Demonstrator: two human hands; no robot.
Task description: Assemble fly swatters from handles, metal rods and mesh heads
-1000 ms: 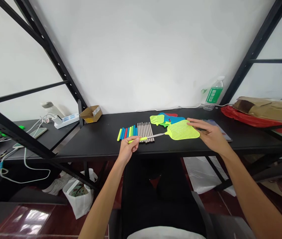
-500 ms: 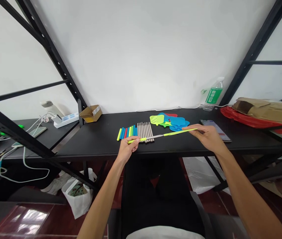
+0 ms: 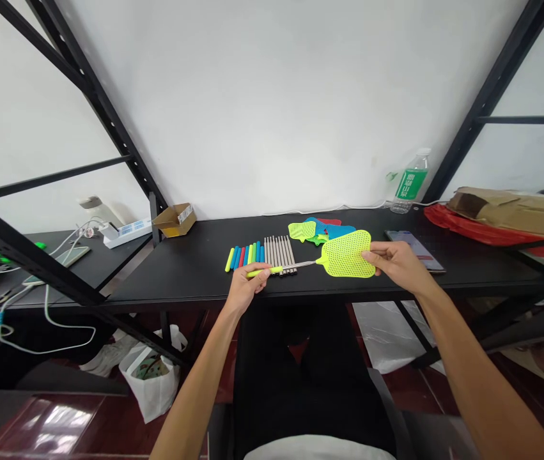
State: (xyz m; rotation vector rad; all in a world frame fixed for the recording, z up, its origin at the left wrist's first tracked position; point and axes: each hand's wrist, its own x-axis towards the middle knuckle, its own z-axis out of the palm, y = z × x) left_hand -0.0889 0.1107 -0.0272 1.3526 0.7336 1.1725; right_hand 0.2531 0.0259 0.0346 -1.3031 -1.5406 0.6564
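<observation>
Between my two hands a yellow-green fly swatter [image 3: 347, 255] is held level above the front of the black table. My left hand [image 3: 247, 284] is closed round its short handle, from which a thin metal rod runs to the perforated head. My right hand [image 3: 391, 260] pinches the outer edge of that head, whose broad side faces me. Behind my left hand lies a row of coloured handle tubes [image 3: 244, 256], and right of it several metal rods [image 3: 279, 252]. Loose swatter heads [image 3: 316, 229] in yellow-green, blue, red and green lie piled beyond the held one.
A phone [image 3: 418, 250] lies to the right, with a plastic bottle [image 3: 410, 182] behind it. Brown packaging on a red bag [image 3: 437, 220] fills the far right. Left stand an open small carton [image 3: 174, 220] and a power strip [image 3: 128, 231]. Black shelf posts flank the table [image 3: 166, 268].
The swatter head has turned from edge-on to broad side towards me. My right hand has shifted its grip slightly on the head's edge; my left hand stays on the handle.
</observation>
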